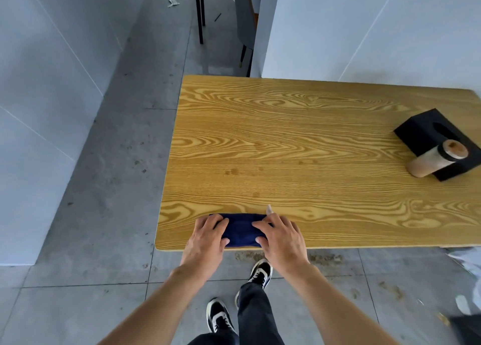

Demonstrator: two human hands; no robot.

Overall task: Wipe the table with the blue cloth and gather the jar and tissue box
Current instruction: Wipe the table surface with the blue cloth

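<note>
A folded blue cloth lies on the wooden table close to its near left edge. My left hand grips the cloth's left end and my right hand grips its right end, thumbs on top. At the far right of the table stands a black tissue box, and a jar with a light lid and pale contents stands right in front of it, touching it or nearly so.
A few dark stains mark the table's middle. White panels rise behind the table and at the left. Chair legs stand on the grey tiled floor beyond. My shoes are under the near edge.
</note>
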